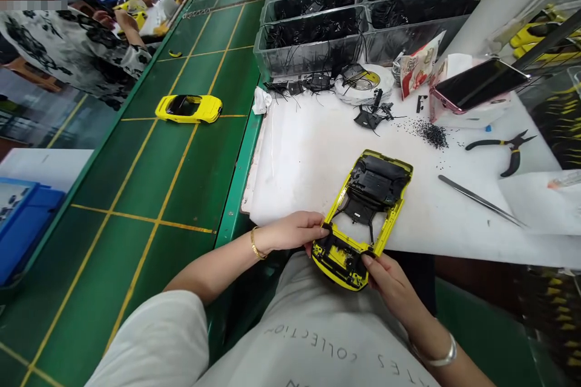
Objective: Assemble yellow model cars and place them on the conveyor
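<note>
Between my two hands is a yellow toy car body (394,217), turned so that its black inner parts show. My left hand (297,231) grips its left edge close to the end nearest me, thumb on top. On the opposite edge, my right hand (391,283) pinches the body near the same end. A black part with thin legs (361,208) lies across the middle opening of the body. The far end of the car body is over the white work surface (295,175); the near end is over my lap. Fingers beneath the body are hidden.
Left runs a green conveyor belt (181,172) carrying a yellow toy car (189,109). Clear bins (313,54) of black wired parts stand behind. On the right are tiny black screws (433,135), cutting pliers (511,144), tweezers (481,199) and a phone (481,84). A co-worker (77,48) sits across the belt.
</note>
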A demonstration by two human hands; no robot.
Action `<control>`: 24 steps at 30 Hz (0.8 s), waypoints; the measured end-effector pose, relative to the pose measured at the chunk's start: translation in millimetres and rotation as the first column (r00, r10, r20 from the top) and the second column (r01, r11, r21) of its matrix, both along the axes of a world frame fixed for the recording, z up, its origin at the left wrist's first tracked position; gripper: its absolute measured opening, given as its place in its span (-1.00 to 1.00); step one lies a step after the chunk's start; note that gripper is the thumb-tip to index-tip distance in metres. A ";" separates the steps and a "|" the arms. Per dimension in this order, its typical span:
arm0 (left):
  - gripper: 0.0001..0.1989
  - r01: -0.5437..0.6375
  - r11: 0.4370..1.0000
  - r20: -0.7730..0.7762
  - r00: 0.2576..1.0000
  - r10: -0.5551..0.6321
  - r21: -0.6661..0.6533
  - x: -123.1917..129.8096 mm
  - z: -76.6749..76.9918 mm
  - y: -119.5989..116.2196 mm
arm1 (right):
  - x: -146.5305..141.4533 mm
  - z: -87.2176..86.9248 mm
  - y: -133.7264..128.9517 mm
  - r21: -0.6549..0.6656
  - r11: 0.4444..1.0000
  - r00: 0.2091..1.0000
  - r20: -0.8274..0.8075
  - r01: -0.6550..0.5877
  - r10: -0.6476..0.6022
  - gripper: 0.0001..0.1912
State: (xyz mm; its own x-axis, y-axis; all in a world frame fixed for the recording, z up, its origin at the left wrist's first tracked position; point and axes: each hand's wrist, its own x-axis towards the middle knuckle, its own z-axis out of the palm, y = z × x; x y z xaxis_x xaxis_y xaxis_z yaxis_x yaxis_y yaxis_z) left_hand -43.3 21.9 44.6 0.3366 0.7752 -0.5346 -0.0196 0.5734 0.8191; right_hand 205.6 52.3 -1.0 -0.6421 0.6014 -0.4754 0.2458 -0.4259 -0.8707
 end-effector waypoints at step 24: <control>-0.42 -0.134 0.987 0.138 0.980 0.145 -0.091 9.6 -5.2 -6.5 | 8.8 -4.9 1.3 -0.047 0.996 0.991 0.117 0.077 -0.071 -0.42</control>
